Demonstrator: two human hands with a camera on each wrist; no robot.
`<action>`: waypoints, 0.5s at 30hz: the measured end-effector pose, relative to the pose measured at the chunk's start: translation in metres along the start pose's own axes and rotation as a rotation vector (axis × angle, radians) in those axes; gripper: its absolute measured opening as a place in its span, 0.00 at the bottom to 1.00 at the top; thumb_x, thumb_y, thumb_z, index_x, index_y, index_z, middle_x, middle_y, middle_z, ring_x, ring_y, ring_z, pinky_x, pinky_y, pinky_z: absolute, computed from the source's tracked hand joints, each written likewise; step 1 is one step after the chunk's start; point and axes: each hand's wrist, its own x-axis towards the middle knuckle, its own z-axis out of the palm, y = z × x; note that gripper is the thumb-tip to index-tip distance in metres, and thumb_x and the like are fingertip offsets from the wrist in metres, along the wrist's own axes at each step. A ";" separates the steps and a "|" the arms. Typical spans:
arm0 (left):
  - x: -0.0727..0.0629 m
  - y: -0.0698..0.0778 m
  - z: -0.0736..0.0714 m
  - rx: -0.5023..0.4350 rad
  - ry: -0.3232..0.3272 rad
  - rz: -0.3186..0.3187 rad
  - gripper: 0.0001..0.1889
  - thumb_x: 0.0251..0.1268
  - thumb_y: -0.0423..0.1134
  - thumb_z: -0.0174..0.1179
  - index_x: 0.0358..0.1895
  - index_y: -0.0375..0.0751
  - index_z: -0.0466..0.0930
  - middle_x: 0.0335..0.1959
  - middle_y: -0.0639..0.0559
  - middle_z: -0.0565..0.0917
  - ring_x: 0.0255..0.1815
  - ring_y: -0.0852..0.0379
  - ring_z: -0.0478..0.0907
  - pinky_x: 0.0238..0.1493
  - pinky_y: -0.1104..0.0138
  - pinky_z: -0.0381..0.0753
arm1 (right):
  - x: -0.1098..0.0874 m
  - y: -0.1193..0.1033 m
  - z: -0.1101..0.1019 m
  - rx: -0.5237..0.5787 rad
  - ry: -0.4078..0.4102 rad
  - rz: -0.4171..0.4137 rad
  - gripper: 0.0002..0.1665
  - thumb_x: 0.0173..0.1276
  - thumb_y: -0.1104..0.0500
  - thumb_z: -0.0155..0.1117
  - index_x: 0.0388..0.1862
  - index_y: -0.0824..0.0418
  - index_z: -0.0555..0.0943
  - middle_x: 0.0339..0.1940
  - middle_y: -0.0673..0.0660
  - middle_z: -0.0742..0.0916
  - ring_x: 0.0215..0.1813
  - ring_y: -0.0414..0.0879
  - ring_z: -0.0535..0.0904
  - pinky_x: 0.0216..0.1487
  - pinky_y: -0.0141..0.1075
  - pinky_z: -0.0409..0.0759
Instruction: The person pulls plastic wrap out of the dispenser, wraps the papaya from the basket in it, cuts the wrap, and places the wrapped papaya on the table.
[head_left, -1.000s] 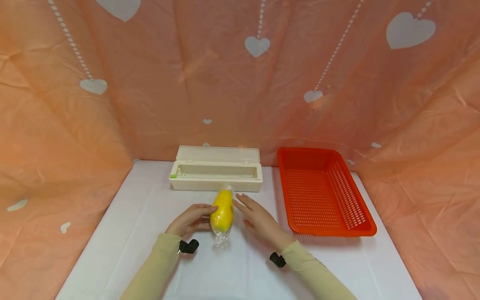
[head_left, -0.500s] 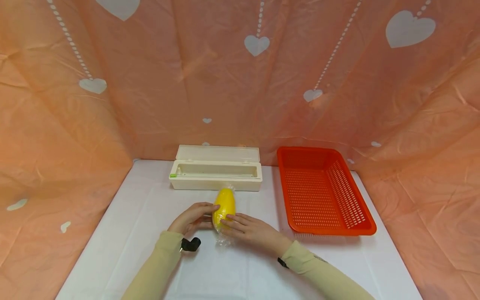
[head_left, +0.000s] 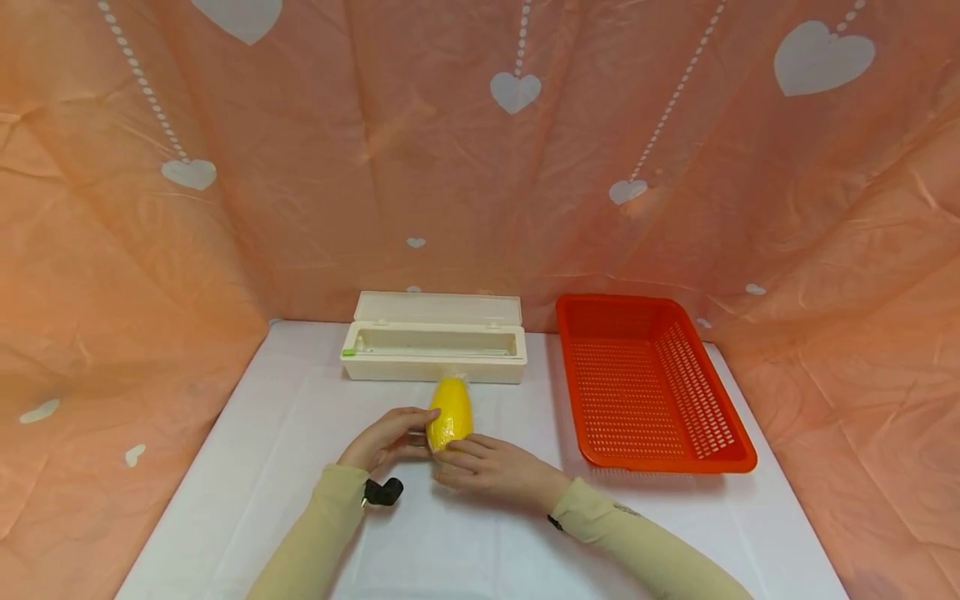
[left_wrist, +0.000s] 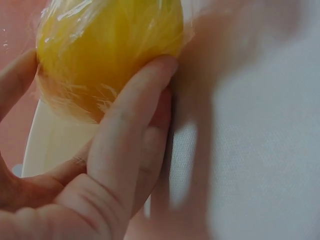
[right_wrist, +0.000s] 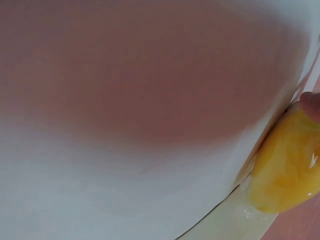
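A yellow, elongated fruit [head_left: 451, 412] wrapped in clear plastic film [left_wrist: 75, 20] is at the middle of the table, pointing away from me. My left hand [head_left: 386, 437] grips it from the left side. In the left wrist view the fingers [left_wrist: 132, 105] curl against its wrapped surface. My right hand [head_left: 498, 473] lies across the near end of the fruit, its fingers extended and touching the film there. That end of the wrapping is hidden under them. The right wrist view has the fruit [right_wrist: 285, 162] at its right edge, with one fingertip [right_wrist: 311, 104] on it.
Just beyond the fruit stands a long white box [head_left: 435, 369] with its see-through lid [head_left: 438, 308] raised and a small green piece [head_left: 348, 352] at its left end. A red plastic basket [head_left: 637, 400] sits at the right. An orange curtain [head_left: 450, 167] surrounds the white table [head_left: 247, 467].
My right hand has come from beside the fruit's far right side down and left onto its near end, covering the film tail. The left hand keeps its grip, barely moving.
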 end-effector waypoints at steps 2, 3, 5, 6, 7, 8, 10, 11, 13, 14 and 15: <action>0.000 -0.001 0.000 0.003 -0.004 0.005 0.29 0.62 0.49 0.64 0.55 0.25 0.73 0.49 0.35 0.78 0.46 0.43 0.80 0.49 0.55 0.81 | 0.002 0.000 -0.001 -0.021 0.003 -0.013 0.23 0.71 0.62 0.48 0.62 0.48 0.73 0.69 0.51 0.71 0.71 0.47 0.61 0.72 0.41 0.56; 0.001 -0.001 0.000 0.007 -0.004 0.008 0.29 0.62 0.48 0.64 0.55 0.25 0.73 0.49 0.35 0.79 0.46 0.43 0.80 0.49 0.55 0.81 | 0.003 0.000 -0.001 -0.029 -0.002 -0.016 0.21 0.69 0.63 0.49 0.58 0.48 0.75 0.67 0.50 0.72 0.70 0.47 0.62 0.71 0.41 0.57; 0.002 -0.001 0.000 0.006 -0.005 0.005 0.29 0.63 0.49 0.63 0.54 0.25 0.73 0.48 0.36 0.80 0.45 0.44 0.81 0.48 0.54 0.81 | 0.006 0.000 -0.003 -0.035 -0.005 -0.015 0.18 0.66 0.63 0.54 0.53 0.49 0.78 0.64 0.50 0.75 0.68 0.46 0.65 0.70 0.39 0.59; 0.002 -0.001 0.000 0.006 -0.003 0.003 0.28 0.63 0.49 0.63 0.54 0.25 0.74 0.47 0.36 0.80 0.44 0.44 0.81 0.48 0.54 0.81 | 0.006 0.001 -0.004 -0.033 -0.001 -0.012 0.17 0.65 0.64 0.56 0.50 0.50 0.78 0.62 0.50 0.76 0.66 0.46 0.66 0.70 0.38 0.60; 0.003 -0.001 0.001 0.006 -0.002 0.001 0.28 0.64 0.49 0.62 0.54 0.24 0.74 0.46 0.36 0.80 0.43 0.44 0.81 0.47 0.54 0.81 | 0.007 0.001 -0.005 -0.026 0.006 -0.009 0.16 0.64 0.65 0.58 0.49 0.51 0.79 0.61 0.50 0.77 0.65 0.45 0.67 0.69 0.37 0.61; 0.004 -0.001 0.001 0.011 0.002 0.000 0.28 0.64 0.49 0.62 0.54 0.24 0.73 0.45 0.36 0.81 0.42 0.45 0.81 0.47 0.54 0.82 | 0.007 0.001 -0.006 -0.021 0.012 -0.003 0.15 0.63 0.65 0.61 0.48 0.52 0.80 0.59 0.50 0.78 0.64 0.45 0.68 0.69 0.36 0.61; 0.005 -0.001 0.002 0.012 0.014 -0.007 0.29 0.64 0.49 0.62 0.54 0.23 0.73 0.45 0.36 0.81 0.41 0.45 0.82 0.46 0.54 0.82 | 0.007 0.002 -0.006 0.006 0.027 0.009 0.16 0.62 0.66 0.63 0.49 0.54 0.80 0.58 0.51 0.78 0.63 0.45 0.70 0.69 0.34 0.61; 0.006 -0.002 0.002 0.009 0.018 -0.006 0.29 0.65 0.48 0.61 0.54 0.23 0.72 0.45 0.36 0.80 0.41 0.45 0.82 0.46 0.54 0.82 | 0.007 0.002 -0.007 0.028 0.037 0.017 0.17 0.62 0.66 0.64 0.49 0.55 0.80 0.58 0.51 0.78 0.62 0.44 0.70 0.69 0.34 0.61; 0.007 -0.002 0.003 -0.009 0.025 -0.006 0.29 0.66 0.46 0.61 0.56 0.22 0.69 0.46 0.35 0.79 0.41 0.45 0.81 0.46 0.53 0.82 | 0.006 0.002 -0.006 0.088 0.049 0.038 0.18 0.62 0.67 0.64 0.51 0.56 0.79 0.58 0.52 0.78 0.63 0.44 0.70 0.69 0.32 0.60; 0.007 -0.002 0.003 -0.017 0.028 -0.007 0.29 0.67 0.46 0.60 0.58 0.22 0.68 0.46 0.35 0.79 0.41 0.45 0.81 0.46 0.53 0.82 | 0.006 0.003 -0.005 0.155 0.060 0.063 0.19 0.62 0.68 0.64 0.53 0.57 0.79 0.59 0.52 0.78 0.63 0.44 0.70 0.69 0.32 0.59; 0.007 -0.001 0.004 -0.029 0.030 -0.006 0.29 0.67 0.45 0.60 0.59 0.22 0.67 0.47 0.34 0.78 0.42 0.44 0.81 0.46 0.52 0.82 | 0.006 0.003 -0.004 0.217 0.074 0.088 0.20 0.62 0.68 0.64 0.54 0.58 0.79 0.59 0.52 0.78 0.63 0.43 0.70 0.69 0.31 0.59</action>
